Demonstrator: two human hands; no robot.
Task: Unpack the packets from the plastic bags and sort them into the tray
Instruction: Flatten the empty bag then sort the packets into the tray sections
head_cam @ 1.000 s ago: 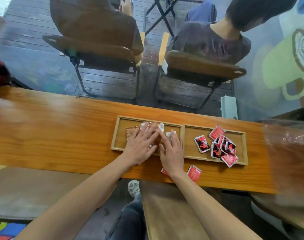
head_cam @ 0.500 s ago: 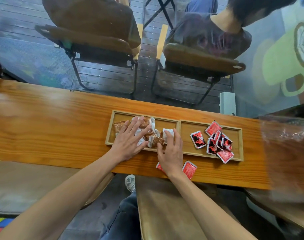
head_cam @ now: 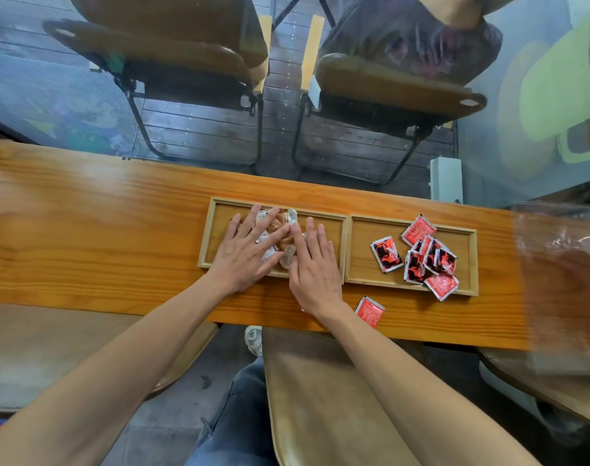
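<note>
Hands: the left hand [head_cam: 244, 252] and the right hand [head_cam: 315, 264] both lie flat with straight fingers. They press on the brown packets [head_cam: 280, 227]. Neither hand grips anything.
Brown packets: a small pile in the left part of the tray [head_cam: 346, 245], mostly hidden under the hands.
Red packets: a loose pile [head_cam: 424, 260] in the right part of the tray. One pokes over the near rim.
Stray packet: one red packet [head_cam: 369, 310] lies on the worktop [head_cam: 85, 237], just outside the tray near the right wrist. It looks like it needs to go in with the other reds.
Bag: a clear plastic bag [head_cam: 562, 264] sits at the right end of the worktop. It is blurry, so I cannot tell what is inside.
How they handle: the packets look light, thin and a bit squishy. They look shiny, so they may slide.
Where to hold: pinch one by its flat sealed edge, or slide it to the worktop edge first.
Watch out: do not squeeze the middle hard, as it might burst.
</note>
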